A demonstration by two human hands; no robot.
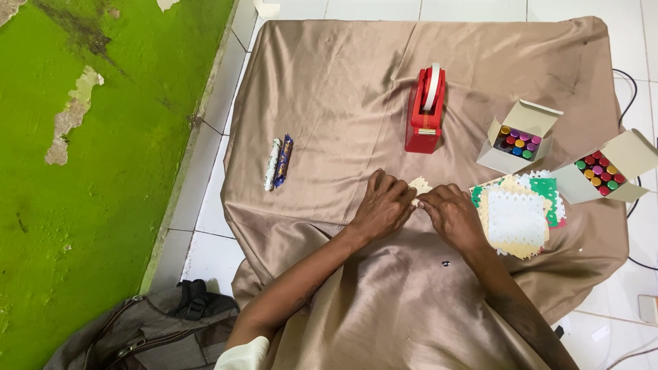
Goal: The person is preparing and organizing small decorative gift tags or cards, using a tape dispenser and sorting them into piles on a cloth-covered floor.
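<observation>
Tan satin cloth (343,82) covers the surface. At its middle lies a small cream scalloped paper piece (419,185), pinched between the curled left hand (382,205) and right hand (452,216), mostly hidden.

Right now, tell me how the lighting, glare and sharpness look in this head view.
Head view: soft, even light; the shiny tan satin cloth shows mild sheen along its folds, no harsh glare; faint shadows under the left hand and right hand; the red tape dispenser is sharp; the frame edges bend slightly.
</observation>
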